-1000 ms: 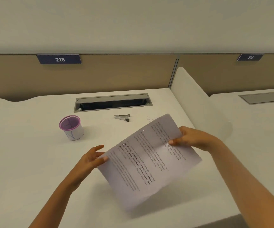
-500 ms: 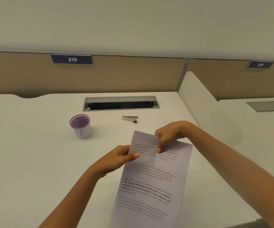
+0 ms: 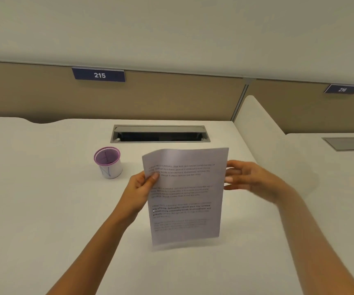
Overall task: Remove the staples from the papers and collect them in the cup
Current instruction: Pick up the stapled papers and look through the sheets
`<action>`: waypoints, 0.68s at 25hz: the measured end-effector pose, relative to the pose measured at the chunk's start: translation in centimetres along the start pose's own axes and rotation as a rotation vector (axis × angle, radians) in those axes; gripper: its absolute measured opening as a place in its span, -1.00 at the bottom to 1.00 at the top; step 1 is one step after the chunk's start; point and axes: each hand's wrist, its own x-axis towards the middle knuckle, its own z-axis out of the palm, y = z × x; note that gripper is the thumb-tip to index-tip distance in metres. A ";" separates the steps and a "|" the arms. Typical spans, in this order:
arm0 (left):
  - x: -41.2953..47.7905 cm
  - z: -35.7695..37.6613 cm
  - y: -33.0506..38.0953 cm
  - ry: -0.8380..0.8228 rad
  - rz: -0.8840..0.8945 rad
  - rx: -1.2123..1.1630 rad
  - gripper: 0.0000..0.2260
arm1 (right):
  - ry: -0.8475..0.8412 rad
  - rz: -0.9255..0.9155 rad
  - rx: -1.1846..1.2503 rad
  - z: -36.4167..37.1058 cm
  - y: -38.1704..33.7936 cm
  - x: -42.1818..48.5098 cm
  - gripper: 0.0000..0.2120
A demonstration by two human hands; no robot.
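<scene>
From the head view, I hold the papers (image 3: 184, 199) upright in front of me, printed side toward my face and clear of the desk (image 3: 44, 209), so I can look over the top edge and corners where a staple would sit. I see no staple on the side facing me; the print is blurred, and something that small could be lost in it.

My left hand (image 3: 140, 188) pinches the left edge near the top, thumb on the front and the other fingers behind, which I judge keeps the sheets from drooping. My right hand (image 3: 252, 179) is at the right edge with its fingers stretched toward the paper and holding nothing. It is blurred, so I cannot tell whether the fingertips touch the edge or stop just beside it. I judge it is there to steady or turn the sheets.

The cup (image 3: 107, 161) stands upright on the desk to the left of the papers, apart from them and near my left hand, within easy reach for dropping staples in. It has a purple mesh rim and a white wrap with a blue mark. I cannot make out any staples inside.

Behind the papers, a cable recess (image 3: 160, 134) is sunk into the desk, and its inside is too dark to read.
</scene>
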 end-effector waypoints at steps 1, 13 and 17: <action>0.2 0.1 0.5 0.009 0.022 0.014 -0.76 | 0.048 -0.065 0.087 1.1 2.0 -0.3 -0.51; -0.3 2.9 -0.4 -0.154 0.122 0.194 -0.71 | 0.429 -0.109 0.244 7.4 10.0 0.1 -0.65; -0.4 3.4 -1.3 -0.127 0.093 0.211 -0.65 | 0.490 -0.068 0.259 7.9 10.8 0.2 -0.76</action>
